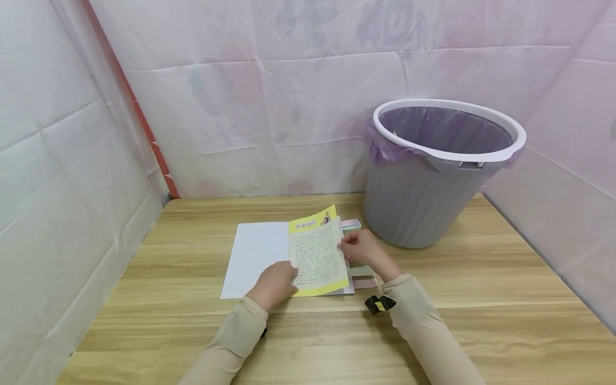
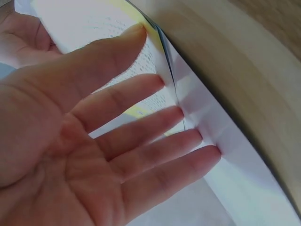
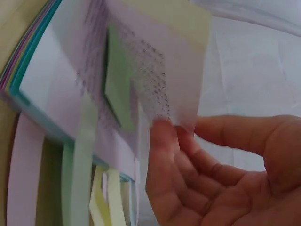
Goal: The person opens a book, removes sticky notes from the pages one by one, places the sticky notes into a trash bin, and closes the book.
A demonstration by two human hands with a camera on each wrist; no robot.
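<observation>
"Where's the book [image 1: 262, 251]?"

"Open on the counter [image 1: 183, 262]. R hand [image 1: 368, 251] pinches a page [image 1: 315, 254] by its outer edge; L hand [image 1: 274, 283], fingers straight, lies at the fold [image 1: 289, 243]."

"Delicate?"

"Page? Prob. light & floppy, tears easily. Hold that edge, w/ the tabs [image 1: 363, 271] left alone."

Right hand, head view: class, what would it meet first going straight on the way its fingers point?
The right hand would first meet the yellow-bordered page, whose edge it pinches; how high the page stands is hard to judge.
</observation>
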